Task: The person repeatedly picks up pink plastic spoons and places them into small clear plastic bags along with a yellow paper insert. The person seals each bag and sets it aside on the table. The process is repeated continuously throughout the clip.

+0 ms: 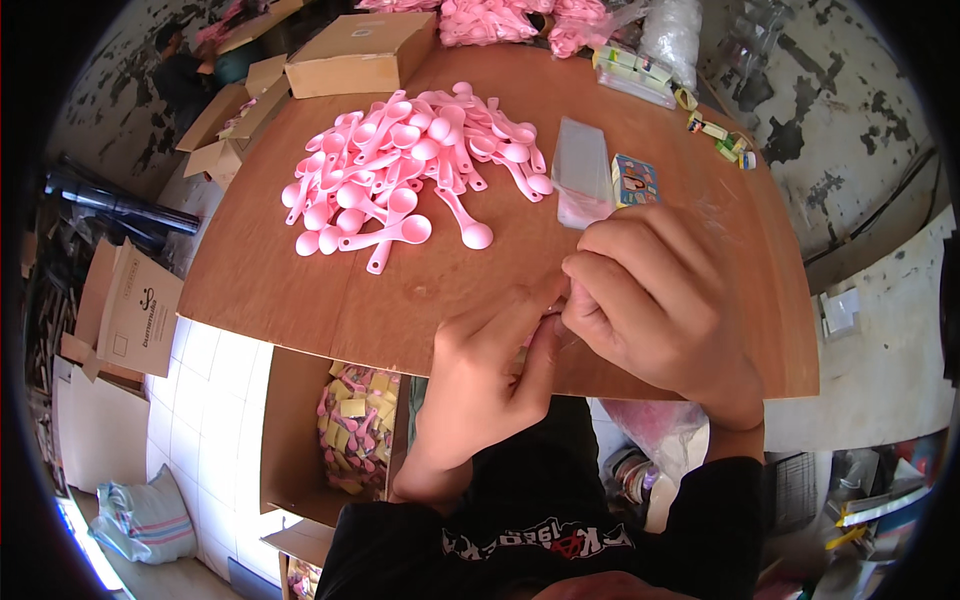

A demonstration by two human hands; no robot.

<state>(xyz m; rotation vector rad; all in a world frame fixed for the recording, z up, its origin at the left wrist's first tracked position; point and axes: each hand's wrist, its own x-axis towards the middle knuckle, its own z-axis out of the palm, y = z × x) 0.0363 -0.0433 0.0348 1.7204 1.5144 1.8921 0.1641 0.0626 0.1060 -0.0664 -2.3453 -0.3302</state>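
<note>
Close to the table's near edge, my left hand point(490, 370) and my right hand point(655, 300) meet with fingertips together. Both are closed in a pinch around something small, mostly hidden by the fingers; a bit of clear film and a speck of pink show there, but I cannot make out what it is. Beyond them, a heap of pink plastic measuring spoons point(400, 150) lies on the brown wooden table point(330, 310). One spoon point(466, 218) lies at the heap's near right edge. Past my right hand are a stack of clear plastic bags point(582, 165) and a small blue-and-yellow box point(636, 180).
A closed cardboard box point(360, 55) and pink bundles point(490, 20) sit at the far edge. Rolls of tape or labels point(635, 75) lie far right. Below the table at left, an open carton point(295, 440) holds packed spoons. Another person point(180, 75) works at far left.
</note>
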